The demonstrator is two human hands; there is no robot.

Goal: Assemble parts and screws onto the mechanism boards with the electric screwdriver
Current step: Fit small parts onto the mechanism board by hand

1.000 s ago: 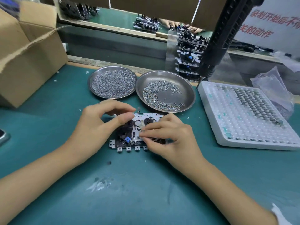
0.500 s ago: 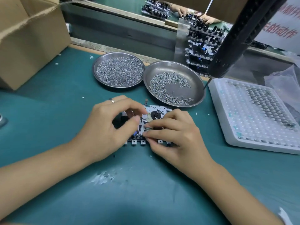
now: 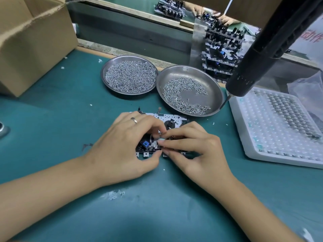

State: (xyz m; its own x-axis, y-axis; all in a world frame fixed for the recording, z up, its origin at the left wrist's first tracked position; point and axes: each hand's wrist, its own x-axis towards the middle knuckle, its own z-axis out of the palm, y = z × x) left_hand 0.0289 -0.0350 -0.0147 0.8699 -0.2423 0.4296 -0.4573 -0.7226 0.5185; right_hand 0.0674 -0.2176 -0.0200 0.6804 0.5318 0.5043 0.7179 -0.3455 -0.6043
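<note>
Now my left hand (image 3: 125, 145) and right hand (image 3: 194, 147) both pinch a small metal part (image 3: 156, 146) on the mechanism board (image 3: 167, 117). Board lies mid-tabletop (image 3: 52, 119), near the screw dishes (image 3: 190, 74).

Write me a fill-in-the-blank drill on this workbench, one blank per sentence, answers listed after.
1. Both hands work on the mechanism board, which lies on the ____ mat.
2. The ring is worn on the ____ hand.
3. The fuller screw dish sits to the ____ of the emptier dish.
4. The electric screwdriver hangs untouched, with its tip near the ____ parts tray.

Answers: green; left; left; white
</note>
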